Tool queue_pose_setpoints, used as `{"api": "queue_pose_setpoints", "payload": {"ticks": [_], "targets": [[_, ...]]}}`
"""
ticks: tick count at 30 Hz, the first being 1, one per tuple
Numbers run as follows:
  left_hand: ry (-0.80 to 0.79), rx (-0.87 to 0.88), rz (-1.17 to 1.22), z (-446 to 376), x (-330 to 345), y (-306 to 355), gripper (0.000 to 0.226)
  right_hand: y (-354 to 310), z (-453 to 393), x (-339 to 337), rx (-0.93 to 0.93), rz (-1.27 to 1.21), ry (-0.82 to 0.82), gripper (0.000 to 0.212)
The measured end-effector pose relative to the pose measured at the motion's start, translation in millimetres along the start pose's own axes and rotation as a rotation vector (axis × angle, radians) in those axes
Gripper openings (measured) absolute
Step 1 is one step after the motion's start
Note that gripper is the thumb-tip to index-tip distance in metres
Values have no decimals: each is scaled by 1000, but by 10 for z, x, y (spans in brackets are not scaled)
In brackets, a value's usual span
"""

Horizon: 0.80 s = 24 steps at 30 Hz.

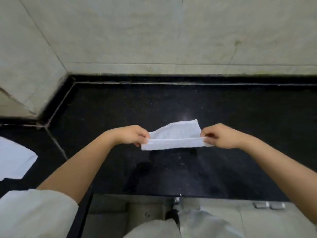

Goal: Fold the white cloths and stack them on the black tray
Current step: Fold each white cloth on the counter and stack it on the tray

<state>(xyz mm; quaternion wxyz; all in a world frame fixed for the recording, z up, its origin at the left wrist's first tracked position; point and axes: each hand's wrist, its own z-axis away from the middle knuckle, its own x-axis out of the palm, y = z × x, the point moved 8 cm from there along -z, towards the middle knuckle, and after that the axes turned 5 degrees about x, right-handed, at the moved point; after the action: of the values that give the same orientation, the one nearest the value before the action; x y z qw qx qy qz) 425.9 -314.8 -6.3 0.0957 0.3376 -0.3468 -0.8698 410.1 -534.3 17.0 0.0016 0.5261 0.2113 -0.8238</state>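
**Cloth held taut between both hands, mid-frame**

White cloth (175, 136) sits centre frame, slightly right of middle, held up over the black counter (171, 103). Can't tell whether its lower edge touches the surface. Shape: a long narrow band along the bottom, stretched horizontally, with a straight fold line running along its top edge. Behind that band a second layer rises up, low on the left, climbing to a peak at upper right, with a wavy top edge. Fabric looks thin, plain white, faint fine texture; no print visible. Lower edge of the band is slightly ragged.

Left hand (132, 134) pinches the left end of the band, fingers curled onto the fabric at the fold line. Right hand (217, 135) pinches the right end the same way, thumb and fingertips closed on the corner. Both forearms bare, coming in from the lower corners of the frame.

Another white cloth (15, 160) lies flat on the counter at the left edge of frame, well apart from the held one, partly cut off.

Counter is speckled black stone with a seam running diagonally on the left. Pale tiled wall (154, 31) fills the upper half. A light sleeve (34, 212) shows lower left; light trousers (197, 224) at bottom centre, below the counter's front edge.
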Motion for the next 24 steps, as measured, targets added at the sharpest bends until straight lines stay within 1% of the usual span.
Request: {"api": "queue_pose_setpoints", "payload": {"ticks": [2, 4, 5, 6, 7, 8, 10, 11, 13, 14, 16, 18, 20, 22, 24], "targets": [[-143, -100, 39, -149, 340, -173, 18, 154, -14, 382, 26, -25, -236, 15], [-248, -172, 51, -268, 620, -303, 19, 264, -10, 688, 58, -47, -430, 27], [-292, -204, 27, -317, 730, -351, 17, 321, -12, 799, 80, -45, -492, 29], [-317, -225, -10, -356, 802, -389, 15, 377, -22, 880, 106, -47, -530, 26], [-311, -231, -52, -414, 831, -425, 18, 434, -48, 935, 132, -60, -543, 19], [-268, -217, -94, -485, 807, -445, 22, 485, -97, 950, 153, -77, -525, 14], [-118, -173, -171, -631, 668, -475, 20, 574, -229, 900, 190, -113, -416, 12], [-42, -166, -207, -689, 585, -496, 19, 606, -311, 846, 203, -131, -340, 16], [89, -180, -250, -765, 452, -547, 25, 668, -480, 733, 244, -168, -165, 24], [157, -196, -241, -785, 390, -576, 26, 699, -556, 685, 272, -188, -81, 25], [285, -238, -196, -784, 265, -615, 22, 727, -674, 628, 316, -220, 42, 28], [349, -260, -207, -774, 194, -634, 21, 703, -767, 637, 325, -208, 76, 30], [392, -242, -244, -777, 161, -624, 29, 673, -849, 683, 319, -172, 77, 33], [401, -238, -287, -795, 164, -631, 31, 698, -919, 726, 335, -138, 83, 34], [387, -249, -334, -825, 189, -663, 27, 736, -964, 747, 358, -125, 104, 33]]}}
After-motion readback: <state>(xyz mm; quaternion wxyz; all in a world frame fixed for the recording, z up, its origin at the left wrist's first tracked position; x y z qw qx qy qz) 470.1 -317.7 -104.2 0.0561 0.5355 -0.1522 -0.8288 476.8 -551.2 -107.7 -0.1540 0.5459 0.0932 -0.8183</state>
